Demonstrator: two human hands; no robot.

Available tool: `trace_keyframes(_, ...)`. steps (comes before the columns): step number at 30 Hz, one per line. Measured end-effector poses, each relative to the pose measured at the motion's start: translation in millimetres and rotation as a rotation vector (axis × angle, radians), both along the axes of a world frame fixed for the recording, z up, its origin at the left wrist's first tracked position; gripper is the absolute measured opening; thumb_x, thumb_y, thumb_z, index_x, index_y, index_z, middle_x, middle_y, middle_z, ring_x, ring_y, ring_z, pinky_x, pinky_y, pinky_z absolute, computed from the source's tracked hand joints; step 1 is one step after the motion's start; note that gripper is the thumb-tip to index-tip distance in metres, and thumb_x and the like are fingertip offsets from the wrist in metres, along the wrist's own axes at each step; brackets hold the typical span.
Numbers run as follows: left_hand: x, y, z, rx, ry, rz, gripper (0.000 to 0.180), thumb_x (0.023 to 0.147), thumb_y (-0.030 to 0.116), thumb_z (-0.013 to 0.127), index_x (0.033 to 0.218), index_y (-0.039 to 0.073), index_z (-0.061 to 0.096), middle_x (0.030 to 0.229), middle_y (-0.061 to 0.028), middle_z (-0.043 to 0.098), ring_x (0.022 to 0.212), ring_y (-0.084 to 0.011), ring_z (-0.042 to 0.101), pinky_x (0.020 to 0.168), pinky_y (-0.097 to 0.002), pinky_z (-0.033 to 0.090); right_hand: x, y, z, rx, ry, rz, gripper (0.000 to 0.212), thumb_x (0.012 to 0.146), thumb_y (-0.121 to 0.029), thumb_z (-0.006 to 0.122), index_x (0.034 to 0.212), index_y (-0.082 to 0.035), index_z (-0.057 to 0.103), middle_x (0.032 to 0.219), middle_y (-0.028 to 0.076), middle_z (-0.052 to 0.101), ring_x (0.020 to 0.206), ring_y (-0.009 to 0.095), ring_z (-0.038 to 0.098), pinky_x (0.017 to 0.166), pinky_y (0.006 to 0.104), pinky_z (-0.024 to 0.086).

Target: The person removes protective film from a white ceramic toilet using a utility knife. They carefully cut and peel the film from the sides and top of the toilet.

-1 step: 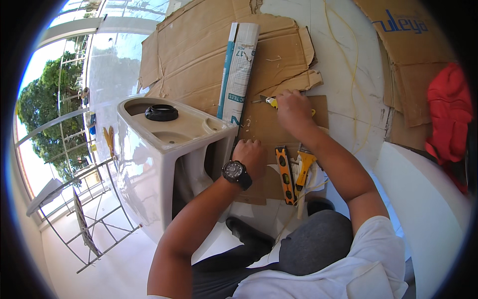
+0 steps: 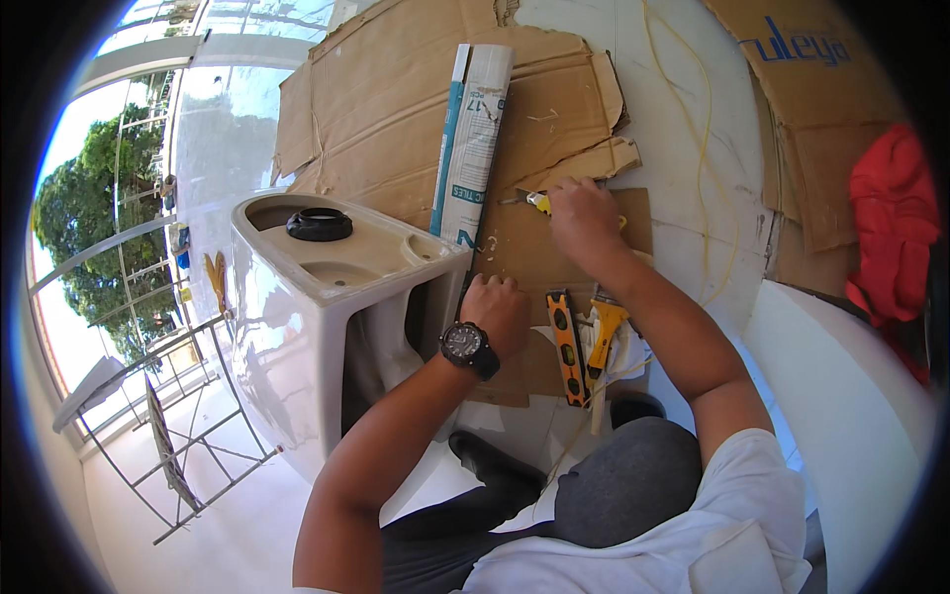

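Observation:
My right hand (image 2: 584, 220) is closed round a yellow utility knife (image 2: 539, 202), its blade end pointing left over the brown cardboard (image 2: 554, 259). My left hand (image 2: 497, 315), with a black watch on the wrist, lies by the rear corner of a white ceramic toilet bowl (image 2: 287, 327). Its fingers are curled in, and what they hold, if anything, is hidden. The toilet is tipped so that its hollow underside shows, with a black rubber ring (image 2: 320, 224) on top. Ahead of my left hand lies a long folded white-and-teal carton strip (image 2: 473, 148).
Below my right hand are an orange spirit level (image 2: 569, 346) and a yellow-handled tool (image 2: 605, 339). Larger torn cardboard (image 2: 396, 89) covers the floor ahead. A yellow cord (image 2: 704, 148) and red cloth (image 2: 894, 228) lie right. Metal scaffolding (image 2: 188, 436) stands left by the windows.

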State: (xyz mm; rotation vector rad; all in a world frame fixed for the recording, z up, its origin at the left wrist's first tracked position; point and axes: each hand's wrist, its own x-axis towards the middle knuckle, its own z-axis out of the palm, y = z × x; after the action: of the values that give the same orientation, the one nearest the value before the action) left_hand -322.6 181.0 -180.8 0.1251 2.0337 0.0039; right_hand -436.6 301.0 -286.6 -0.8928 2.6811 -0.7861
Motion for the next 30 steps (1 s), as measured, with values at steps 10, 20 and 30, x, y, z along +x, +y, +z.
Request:
trace_keyframes(10,-25,-60,-61,-0.774,0.258,-0.027,0.052,0.099,0.029,0.049,0.139,-0.003,0.062,0.145,-0.0292,0.056,0.133,-0.0421,0.054,0.113,-0.0584,0.035,-6,-2,-1,-0.013,-0.005,0.002,0.015,0.077,-0.011,0.074,0.091,-0.006,0.071,0.099,0.011,0.069,0.100,0.031,0.066,0.087,0.0428,0.055)
trace_keyframes(20,-47,-74,-32,-0.415,0.165,0.017,0.027,0.093,0.019,0.057,0.104,0.006,0.078,0.114,-0.0176,0.075,0.112,-0.0327,0.071,0.094,-0.0459,0.055,-8,1,-1,0.010,0.014,0.042,0.012,0.088,-0.011,0.062,0.089,-0.008,0.074,0.098,0.010,0.071,0.100,0.029,0.067,0.082,0.0424,0.055)
trace_keyframes(30,-33,-69,-28,-0.278,0.340,0.013,0.022,0.091,0.011,0.059,0.093,0.006,0.080,0.096,-0.0193,0.077,0.091,-0.0354,0.076,0.080,-0.0453,0.061,-8,2,-2,0.001,0.035,0.043,0.013,0.088,-0.012,0.061,0.087,-0.008,0.074,0.096,0.010,0.070,0.099,0.029,0.067,0.082,0.0418,0.054)
